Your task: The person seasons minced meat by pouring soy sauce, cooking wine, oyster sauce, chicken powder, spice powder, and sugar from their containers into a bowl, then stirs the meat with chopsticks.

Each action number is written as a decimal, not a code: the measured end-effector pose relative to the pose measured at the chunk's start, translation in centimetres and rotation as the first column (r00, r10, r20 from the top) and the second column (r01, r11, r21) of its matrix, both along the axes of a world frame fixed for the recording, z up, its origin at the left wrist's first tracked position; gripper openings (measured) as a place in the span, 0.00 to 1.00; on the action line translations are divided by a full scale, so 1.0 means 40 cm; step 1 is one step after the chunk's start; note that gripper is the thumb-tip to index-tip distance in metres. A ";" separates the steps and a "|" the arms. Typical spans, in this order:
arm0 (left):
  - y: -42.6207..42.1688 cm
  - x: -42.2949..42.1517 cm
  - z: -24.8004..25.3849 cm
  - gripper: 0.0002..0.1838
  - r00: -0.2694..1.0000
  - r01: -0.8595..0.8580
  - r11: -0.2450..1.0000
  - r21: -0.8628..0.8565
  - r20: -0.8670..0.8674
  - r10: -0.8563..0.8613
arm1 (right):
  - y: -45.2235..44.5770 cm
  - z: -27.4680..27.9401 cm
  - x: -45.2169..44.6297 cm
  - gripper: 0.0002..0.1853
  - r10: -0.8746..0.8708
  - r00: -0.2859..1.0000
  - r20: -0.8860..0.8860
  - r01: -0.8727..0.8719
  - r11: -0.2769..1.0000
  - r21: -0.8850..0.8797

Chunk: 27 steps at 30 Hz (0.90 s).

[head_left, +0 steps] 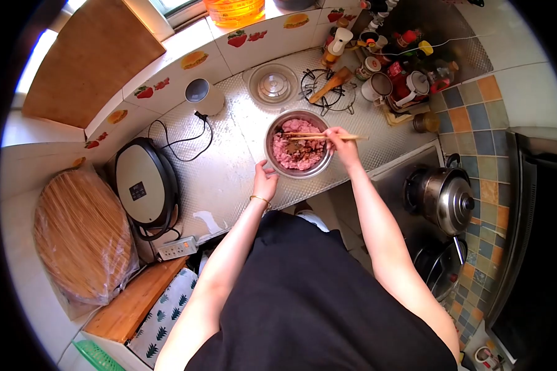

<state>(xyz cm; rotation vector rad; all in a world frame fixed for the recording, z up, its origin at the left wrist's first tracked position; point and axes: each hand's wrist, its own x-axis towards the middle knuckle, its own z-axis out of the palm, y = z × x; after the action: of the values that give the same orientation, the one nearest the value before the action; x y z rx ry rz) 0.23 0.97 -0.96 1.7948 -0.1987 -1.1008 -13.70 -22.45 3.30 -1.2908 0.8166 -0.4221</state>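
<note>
A steel bowl (270,157) of pink minced meat (302,157) stands on the metal counter, with dark brown seasoning in the middle of the meat. Chopsticks (309,135) lie across the bowl from the right, their tips at the meat. My right hand (341,145) is closed around them at the bowl's right rim. Close by the lower left side of the bowl is my left hand (265,180), its fingers apart and holding nothing. Whether its fingertips touch the bowl I cannot tell.
Behind the bowl are a glass lid (273,85) and a wire rack (315,79) with a wooden spatula (330,85). Jars and bottles crowd the back right. A lidded pot (449,199) sits on the stove at right. An electric pan (143,185) and power strip (177,248) are left.
</note>
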 end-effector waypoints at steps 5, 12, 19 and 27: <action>-0.028 0.003 -0.034 0.27 0.990 0.035 0.999 0.003 -0.138 -0.035 | 0.094 0.076 -0.034 0.09 0.037 0.999 0.032 -0.034 0.997 -0.075; -0.037 -0.006 -0.067 0.24 0.985 0.044 0.999 -0.025 -0.165 -0.047 | 0.124 0.181 -0.135 0.13 -0.050 0.995 0.084 0.056 0.996 -0.071; -0.038 -0.007 -0.045 0.27 0.969 -0.021 1.000 -0.014 -0.245 0.017 | 0.057 0.193 -0.167 0.16 -0.003 0.997 -0.082 -0.031 0.911 -0.411; -0.043 -0.013 -0.052 0.31 0.966 -0.053 0.998 -0.016 -0.255 0.047 | 0.059 0.085 -0.116 0.15 0.001 1.000 0.010 0.001 0.969 -0.245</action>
<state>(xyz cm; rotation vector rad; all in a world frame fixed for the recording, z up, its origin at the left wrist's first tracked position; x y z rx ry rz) -0.29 -0.74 -3.04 1.6114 -0.0108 -1.2753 -18.35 -20.10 6.72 -1.5162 0.7730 -0.5425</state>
